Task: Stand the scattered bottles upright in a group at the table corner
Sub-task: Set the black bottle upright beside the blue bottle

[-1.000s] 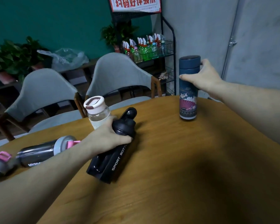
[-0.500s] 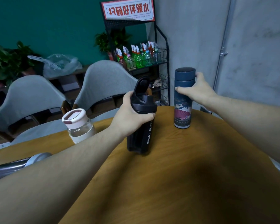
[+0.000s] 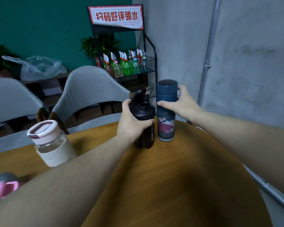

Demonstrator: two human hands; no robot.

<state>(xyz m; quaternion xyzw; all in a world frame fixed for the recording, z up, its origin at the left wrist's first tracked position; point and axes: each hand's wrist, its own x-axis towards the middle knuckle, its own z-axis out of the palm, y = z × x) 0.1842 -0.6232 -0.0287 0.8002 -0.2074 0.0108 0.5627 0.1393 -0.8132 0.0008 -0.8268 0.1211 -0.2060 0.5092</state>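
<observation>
Gripping the black "SPORT" bottle (image 3: 146,126) and blue flask (image 3: 166,115), both hands stand them upright side by side

— See the red-and-white sign (image 3: 115,16) atop the rack? It reads mirrored: 扫码好评领水.
— Yes. And the black bottle (image 3: 145,126) shows white "SPORT BOTT…", the rest hidden by a hand.

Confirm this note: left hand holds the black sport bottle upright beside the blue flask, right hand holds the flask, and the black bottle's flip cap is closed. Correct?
Not quite. The head view shows the black sport bottle with its flip cap open, raised above the spout. The rest stands: the left hand holds it upright beside the blue flask, which the right hand holds.
</observation>
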